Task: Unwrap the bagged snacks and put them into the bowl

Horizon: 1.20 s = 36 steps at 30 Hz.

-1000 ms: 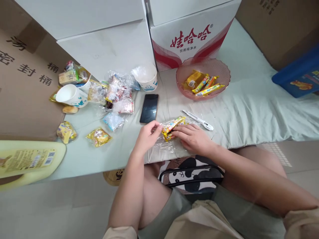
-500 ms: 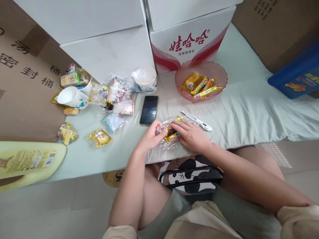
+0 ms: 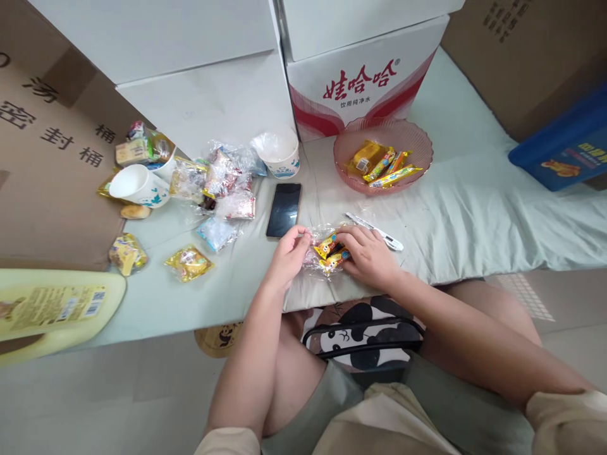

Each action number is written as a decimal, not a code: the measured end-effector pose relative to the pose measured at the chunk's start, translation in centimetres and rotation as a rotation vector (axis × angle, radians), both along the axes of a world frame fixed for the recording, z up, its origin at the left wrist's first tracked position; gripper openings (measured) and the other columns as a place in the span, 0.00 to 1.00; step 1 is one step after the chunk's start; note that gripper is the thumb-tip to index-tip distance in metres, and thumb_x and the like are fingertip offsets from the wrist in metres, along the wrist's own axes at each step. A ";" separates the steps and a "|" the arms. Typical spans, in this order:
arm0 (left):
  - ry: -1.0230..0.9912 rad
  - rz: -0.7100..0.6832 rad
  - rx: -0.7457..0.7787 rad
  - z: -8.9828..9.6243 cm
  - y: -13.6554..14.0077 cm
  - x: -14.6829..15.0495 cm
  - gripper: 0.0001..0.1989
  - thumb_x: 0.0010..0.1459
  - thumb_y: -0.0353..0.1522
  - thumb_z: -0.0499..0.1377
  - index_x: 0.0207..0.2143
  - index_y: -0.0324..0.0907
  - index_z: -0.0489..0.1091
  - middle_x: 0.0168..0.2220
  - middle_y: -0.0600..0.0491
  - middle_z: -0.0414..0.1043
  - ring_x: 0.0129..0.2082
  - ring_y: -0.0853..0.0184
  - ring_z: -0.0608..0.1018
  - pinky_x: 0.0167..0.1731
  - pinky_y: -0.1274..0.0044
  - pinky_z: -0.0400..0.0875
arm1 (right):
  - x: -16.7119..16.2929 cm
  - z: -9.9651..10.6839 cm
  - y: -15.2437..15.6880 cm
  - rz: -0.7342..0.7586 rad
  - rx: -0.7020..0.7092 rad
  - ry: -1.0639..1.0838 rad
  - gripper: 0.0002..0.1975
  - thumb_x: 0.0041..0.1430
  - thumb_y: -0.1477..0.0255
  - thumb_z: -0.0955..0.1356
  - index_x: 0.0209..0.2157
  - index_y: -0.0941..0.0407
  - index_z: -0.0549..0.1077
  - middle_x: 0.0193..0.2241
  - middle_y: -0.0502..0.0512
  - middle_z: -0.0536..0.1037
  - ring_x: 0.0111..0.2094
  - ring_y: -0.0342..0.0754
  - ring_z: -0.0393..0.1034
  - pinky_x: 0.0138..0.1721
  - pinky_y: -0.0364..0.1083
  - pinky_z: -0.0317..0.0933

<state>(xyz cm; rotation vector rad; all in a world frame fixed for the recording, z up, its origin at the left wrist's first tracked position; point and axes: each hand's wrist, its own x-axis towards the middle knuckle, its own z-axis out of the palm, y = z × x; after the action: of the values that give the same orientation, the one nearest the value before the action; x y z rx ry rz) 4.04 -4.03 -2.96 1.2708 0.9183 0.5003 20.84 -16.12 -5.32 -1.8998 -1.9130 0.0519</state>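
My left hand (image 3: 290, 253) pinches the left edge of a crinkled clear plastic bag (image 3: 310, 270) near the front edge of the cloth-covered surface. On or inside the bag lie a few small yellow snack packets (image 3: 327, 244) with printed cartoon designs; I cannot tell whether they are fully inside. My right hand (image 3: 367, 253) curls its fingers over the right ends of these packets, hiding part of them. Just beyond it rests a white pen-like cutter (image 3: 374, 231). A dark phone (image 3: 283, 210) lies beyond my left hand.
A pink glass bowl (image 3: 339, 161) holds several yellow packets. To the left stand paper cups (image 3: 140, 186) and a pile of wrapped snacks (image 3: 222, 177). White cartons (image 3: 360, 82) line the back, a blue container (image 3: 559, 148) is at right, a pale yellow jug (image 3: 61, 309) at left.
My left hand has shifted slightly left and up from the packets to the bag's edge. The yellow packets are turned and show more plainly. My right hand's fingers have curled more.
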 end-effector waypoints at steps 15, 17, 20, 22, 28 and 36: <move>-0.054 -0.107 -0.289 1.0 -0.3 -1.0 0.27 0.49 0.28 0.66 0.53 0.48 0.69 0.48 0.52 0.76 0.49 0.63 0.78 0.48 0.73 0.71 | 0.0 -0.3 0.8 -0.046 -0.018 0.065 0.24 0.50 0.75 0.69 0.52 0.56 0.71 0.49 0.65 0.73 0.46 0.61 0.67 0.48 0.57 0.64; -0.055 -0.110 -0.325 1.3 -0.1 -1.2 0.29 0.49 0.27 0.65 0.55 0.47 0.68 0.45 0.52 0.78 0.45 0.64 0.80 0.45 0.74 0.72 | 0.1 -0.4 0.8 -0.062 -0.005 0.095 0.24 0.49 0.76 0.69 0.51 0.56 0.71 0.48 0.65 0.72 0.45 0.60 0.67 0.48 0.57 0.65; -0.105 -0.091 -0.369 1.6 -0.1 -1.3 0.30 0.49 0.25 0.64 0.55 0.46 0.66 0.45 0.49 0.80 0.46 0.63 0.82 0.46 0.73 0.73 | 0.2 -0.7 0.8 -0.051 0.028 0.145 0.22 0.50 0.76 0.68 0.50 0.56 0.70 0.48 0.65 0.72 0.46 0.60 0.67 0.48 0.57 0.65; -0.125 -0.089 -0.387 1.7 -0.1 -1.2 0.29 0.49 0.25 0.64 0.55 0.46 0.66 0.46 0.48 0.81 0.48 0.61 0.82 0.46 0.72 0.74 | 0.1 -0.9 0.7 -0.034 0.051 0.173 0.22 0.51 0.76 0.69 0.50 0.55 0.68 0.48 0.64 0.71 0.48 0.60 0.67 0.50 0.57 0.65; -0.131 -0.190 -0.399 1.7 -0.8 -0.4 0.31 0.46 0.26 0.65 0.55 0.47 0.67 0.42 0.49 0.81 0.43 0.61 0.83 0.40 0.73 0.75 | -0.2 -1.3 0.7 -0.020 0.089 0.213 0.21 0.53 0.74 0.70 0.49 0.55 0.68 0.50 0.66 0.71 0.50 0.62 0.67 0.52 0.59 0.63; 0.015 0.020 -0.206 0.7 0.2 0.6 0.24 0.42 0.26 0.57 0.46 0.43 0.72 0.32 0.52 0.80 0.30 0.66 0.79 0.22 0.80 0.60 | 1.8 -0.2 0.8 0.127 -0.003 0.408 0.18 0.50 0.75 0.69 0.45 0.52 0.68 0.48 0.60 0.74 0.52 0.58 0.69 0.53 0.57 0.62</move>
<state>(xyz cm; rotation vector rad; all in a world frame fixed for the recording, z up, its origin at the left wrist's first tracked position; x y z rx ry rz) 4.66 -3.87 -2.30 1.0809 0.9704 0.4010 22.61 -15.28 -5.52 -1.6146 -1.7455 0.4452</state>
